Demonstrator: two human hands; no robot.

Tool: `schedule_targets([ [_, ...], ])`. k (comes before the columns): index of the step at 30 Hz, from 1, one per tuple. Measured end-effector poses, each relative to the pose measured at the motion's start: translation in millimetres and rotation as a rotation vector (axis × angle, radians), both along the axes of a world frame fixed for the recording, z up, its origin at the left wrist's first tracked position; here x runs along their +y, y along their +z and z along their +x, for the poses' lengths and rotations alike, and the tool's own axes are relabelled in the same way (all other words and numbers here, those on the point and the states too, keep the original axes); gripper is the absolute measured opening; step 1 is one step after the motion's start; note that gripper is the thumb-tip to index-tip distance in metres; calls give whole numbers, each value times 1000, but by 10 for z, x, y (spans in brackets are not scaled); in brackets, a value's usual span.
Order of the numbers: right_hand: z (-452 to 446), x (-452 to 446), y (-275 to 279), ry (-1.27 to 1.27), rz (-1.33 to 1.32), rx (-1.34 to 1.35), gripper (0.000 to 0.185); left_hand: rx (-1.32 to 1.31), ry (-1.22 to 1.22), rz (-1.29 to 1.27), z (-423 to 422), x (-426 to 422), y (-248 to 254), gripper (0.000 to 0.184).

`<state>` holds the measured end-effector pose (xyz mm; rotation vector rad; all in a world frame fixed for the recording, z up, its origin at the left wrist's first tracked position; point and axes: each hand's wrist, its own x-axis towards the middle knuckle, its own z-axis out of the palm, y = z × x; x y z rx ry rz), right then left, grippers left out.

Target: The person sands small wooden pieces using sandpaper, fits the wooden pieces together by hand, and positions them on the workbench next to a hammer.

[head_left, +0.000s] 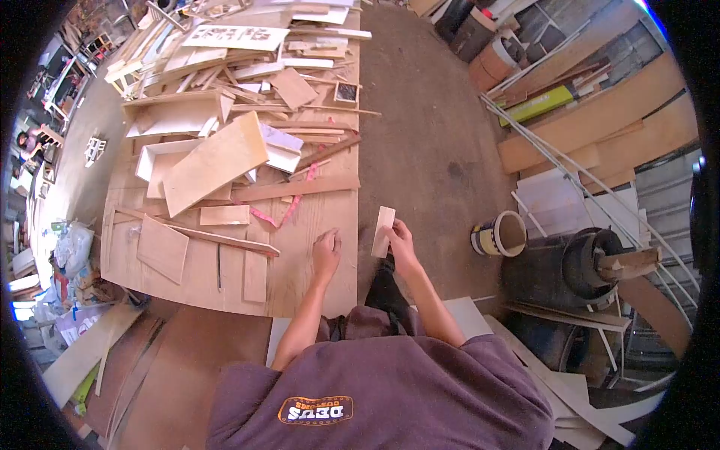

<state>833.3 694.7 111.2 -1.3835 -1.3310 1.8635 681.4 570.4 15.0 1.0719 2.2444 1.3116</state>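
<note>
A small flat rectangular piece of pale wood [382,231] stands roughly upright in my right hand [403,246], just beyond the table's right edge. My right fingers and thumb pinch its right side. My left hand [326,253] is over the right edge of the wooden table [300,292], its fingers curled in a loose fist with nothing visible in them. To its left lie a short wooden board [255,276], a thin dark rod [219,266] and a long wooden strip [240,244]. A pink tape measure [289,212] winds across the table beyond my left hand.
A large yellowish board [217,161] leans on drawer-like boxes, with a heap of wood scraps [247,71] behind. On the right floor stand a bucket [501,234] and a black drum [555,266]; long rods [570,169] slant there. A person [31,142] sits far left.
</note>
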Motion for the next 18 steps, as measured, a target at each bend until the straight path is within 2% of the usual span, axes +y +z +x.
schedule_targets([
  [1,49,37,3,-10,-13,-1,40,-1,-10,-13,65,21,-8,31],
  [3,174,118,13,-36,-57,-7,46,-218,27,107,238,81,6,28],
  [7,477,415,-158,-55,-145,38,50,-356,22,81,617,316,195,30],
  [10,688,781,-263,46,-222,22,45,-456,11,48,875,639,319,35],
  [13,907,1221,-417,143,-306,70,51,-497,-30,-56,1175,1073,556,39],
  [15,1046,1570,-556,230,-308,151,52,-604,-78,79,1444,1463,544,44],
  [17,1152,1975,-531,288,-324,186,54,-611,-43,95,1722,1865,537,48],
  [18,1227,2134,-525,344,-211,175,56,-626,-57,111,1846,2048,565,53],
])
